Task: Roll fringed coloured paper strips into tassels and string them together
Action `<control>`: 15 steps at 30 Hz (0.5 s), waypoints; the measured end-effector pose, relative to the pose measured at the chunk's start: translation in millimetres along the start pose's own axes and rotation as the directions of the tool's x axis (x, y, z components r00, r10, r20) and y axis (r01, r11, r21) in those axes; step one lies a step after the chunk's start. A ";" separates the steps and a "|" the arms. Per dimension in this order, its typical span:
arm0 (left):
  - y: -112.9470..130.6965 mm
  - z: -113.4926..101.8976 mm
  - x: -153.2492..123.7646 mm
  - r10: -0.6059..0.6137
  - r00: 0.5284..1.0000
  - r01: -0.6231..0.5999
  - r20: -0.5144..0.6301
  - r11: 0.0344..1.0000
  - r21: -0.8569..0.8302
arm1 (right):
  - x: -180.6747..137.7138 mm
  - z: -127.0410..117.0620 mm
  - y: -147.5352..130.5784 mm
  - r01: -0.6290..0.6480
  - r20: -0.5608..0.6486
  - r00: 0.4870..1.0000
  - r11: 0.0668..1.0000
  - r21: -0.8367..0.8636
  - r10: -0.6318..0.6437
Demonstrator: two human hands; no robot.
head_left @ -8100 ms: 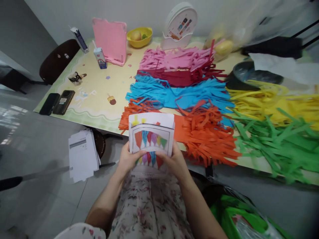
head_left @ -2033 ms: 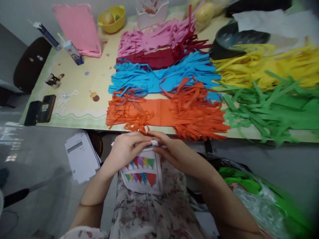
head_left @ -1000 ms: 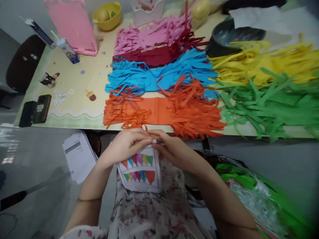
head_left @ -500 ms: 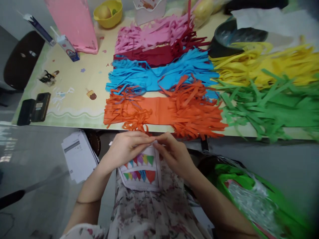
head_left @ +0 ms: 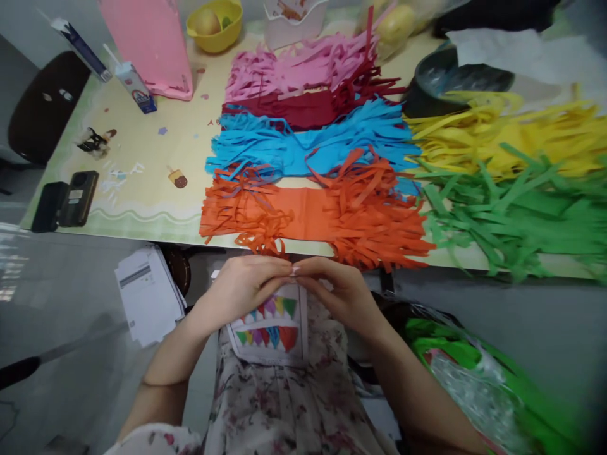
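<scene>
Over my lap is a white sheet or flat packet printed with rows of colourful bunting; whether it is paper or a bag I cannot tell. My left hand covers its upper left part, fingers closed together at the top edge. From the other side my right hand pinches the top right corner with thumb and fingers. Both sets of fingertips meet there, and a small pale bit shows between them. Just beyond, on the table, lies orange fringed paper, with blue fringed paper behind it.
Dark red, pink, yellow and green fringed paper spread over the table. A black bowl, yellow bowl, milk carton and dark case stand around. Below are stacked papers and a green bag.
Both hands stay at the packet's top edge; my right hand has shifted slightly right and its fingers have straightened. The whole view has moved a little.
</scene>
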State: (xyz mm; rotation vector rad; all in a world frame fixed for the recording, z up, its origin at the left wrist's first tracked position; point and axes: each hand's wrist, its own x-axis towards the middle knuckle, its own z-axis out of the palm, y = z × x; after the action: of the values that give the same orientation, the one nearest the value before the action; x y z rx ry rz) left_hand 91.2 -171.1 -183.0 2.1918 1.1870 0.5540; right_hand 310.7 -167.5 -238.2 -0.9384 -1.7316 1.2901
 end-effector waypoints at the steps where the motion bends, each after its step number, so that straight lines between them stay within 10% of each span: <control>1: -1.6 -3.9 -4.0 -0.009 1.000 0.009 0.008 1.000 0.024 | -1.0 -1.2 1.6 0.014 -0.018 1.000 1.000 -0.001 -0.014; 15: -19.9 4.9 -34.0 -0.156 0.967 0.072 -0.201 0.926 -0.371 | 11.4 3.5 0.0 0.044 0.029 0.999 0.999 0.021 -0.045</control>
State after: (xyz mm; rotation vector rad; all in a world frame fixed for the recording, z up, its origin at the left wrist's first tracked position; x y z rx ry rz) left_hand 64.4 -192.8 -202.7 1.7697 1.2090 0.9149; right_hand 302.6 -158.8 -237.2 -0.8689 -1.7487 1.2964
